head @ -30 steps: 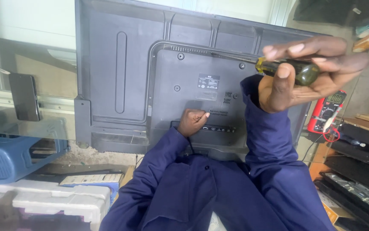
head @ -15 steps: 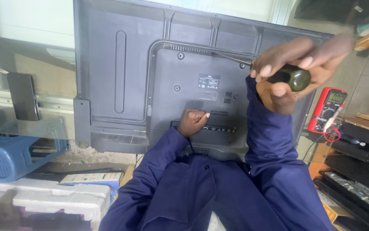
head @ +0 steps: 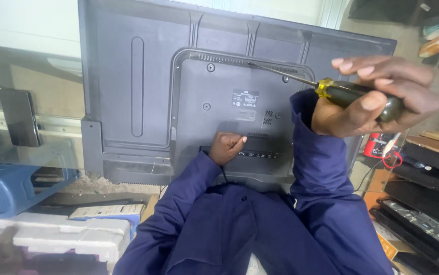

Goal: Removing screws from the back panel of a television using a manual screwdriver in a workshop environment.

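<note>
Against the back of an upright flat television (head: pixel 143 91), a screwdriver (head: pixel 341 91) meets the ribbed top edge of the raised rear cover.

The right hand (head: pixel 377 97) is wrapped tight around the dark handle, its long shaft slanting up-left so the tip reaches the cover's rim. The left hand (head: pixel 227 147), loosely curled, rests by the port strip (head: pixel 252 153), seemingly steadying the set. A blue crate (head: pixel 5 186) sits to the left.
</note>
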